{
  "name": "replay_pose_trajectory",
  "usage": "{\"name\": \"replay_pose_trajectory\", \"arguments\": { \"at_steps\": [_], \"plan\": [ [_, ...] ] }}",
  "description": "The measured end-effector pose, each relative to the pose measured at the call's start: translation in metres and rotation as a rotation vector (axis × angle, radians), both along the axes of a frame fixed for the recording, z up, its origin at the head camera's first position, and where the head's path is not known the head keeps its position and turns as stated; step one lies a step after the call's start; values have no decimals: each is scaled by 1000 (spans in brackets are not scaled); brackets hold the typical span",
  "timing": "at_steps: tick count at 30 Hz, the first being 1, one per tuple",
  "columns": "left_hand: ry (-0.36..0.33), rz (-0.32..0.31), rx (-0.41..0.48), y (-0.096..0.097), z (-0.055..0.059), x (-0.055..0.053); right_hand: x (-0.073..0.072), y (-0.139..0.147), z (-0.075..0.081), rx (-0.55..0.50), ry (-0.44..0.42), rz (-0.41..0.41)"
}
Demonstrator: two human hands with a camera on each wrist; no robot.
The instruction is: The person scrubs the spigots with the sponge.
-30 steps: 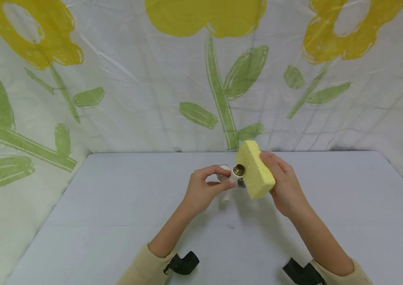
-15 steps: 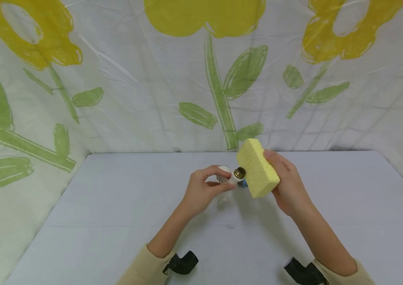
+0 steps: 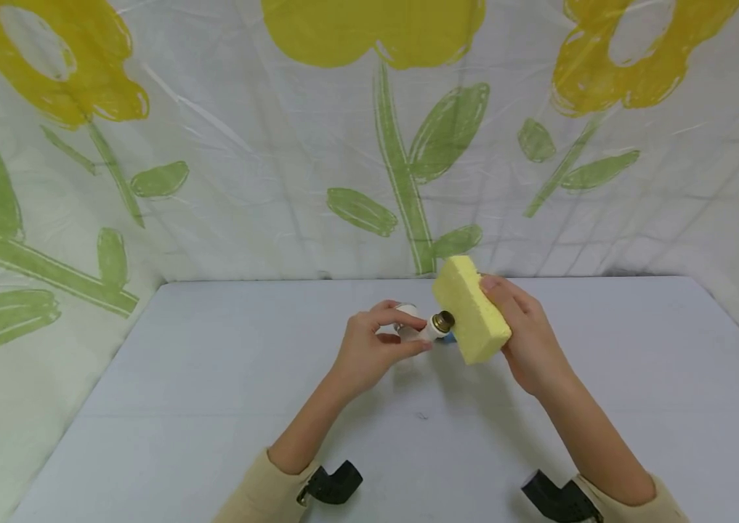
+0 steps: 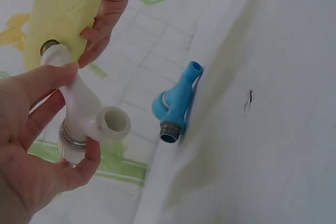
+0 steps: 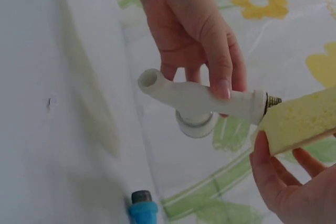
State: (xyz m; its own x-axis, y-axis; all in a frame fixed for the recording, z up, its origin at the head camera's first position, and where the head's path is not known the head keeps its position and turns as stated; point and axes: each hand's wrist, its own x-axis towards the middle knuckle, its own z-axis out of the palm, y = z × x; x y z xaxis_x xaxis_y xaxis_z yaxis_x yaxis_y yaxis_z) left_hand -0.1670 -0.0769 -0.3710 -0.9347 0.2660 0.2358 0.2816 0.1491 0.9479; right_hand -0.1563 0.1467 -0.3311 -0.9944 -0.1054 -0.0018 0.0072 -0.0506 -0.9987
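A white plastic faucet (image 4: 81,100) with a metal threaded end is pinched between the fingers and thumb of my left hand (image 3: 369,352), raised above the table. My right hand (image 3: 529,341) grips a yellow block sponge (image 3: 471,312) by its far side. In the right wrist view, the sponge (image 5: 299,119) meets the threaded end of the faucet (image 5: 199,98), whose outlet points away from the sponge. Part of the threads is hidden behind the sponge in the left wrist view.
A blue faucet (image 4: 178,98) of similar shape lies on the white table (image 3: 212,450) beyond my hands, mostly hidden in the head view. A whitish sheet (image 3: 245,181) printed with yellow flowers hangs behind the table's back edge.
The faucet's threaded end has tilted slightly to the right and down in my left hand. The sponge has shifted a little right, then slightly back, staying close to the threads.
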Motion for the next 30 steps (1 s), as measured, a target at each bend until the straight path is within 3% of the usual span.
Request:
{"name": "replay_pose_trajectory", "arguments": {
  "at_steps": [6,12,15,21,26,30],
  "plan": [
    [19,16,-22,1,-1,0,0,-1,-1,166,111,16],
    [81,36,-47,-1,-2,0,1,-3,-5,462,260,-24],
    [95,37,-52,-2,-3,-1,1,-4,-6,550,301,-52],
    [74,48,-28,-3,-2,-3,0,-3,-7,590,330,-80],
    [66,68,-15,-5,0,-4,-1,-1,-6,586,305,-68],
    [66,47,-26,-5,2,-3,-2,1,-6,551,277,-47]
  ]
}}
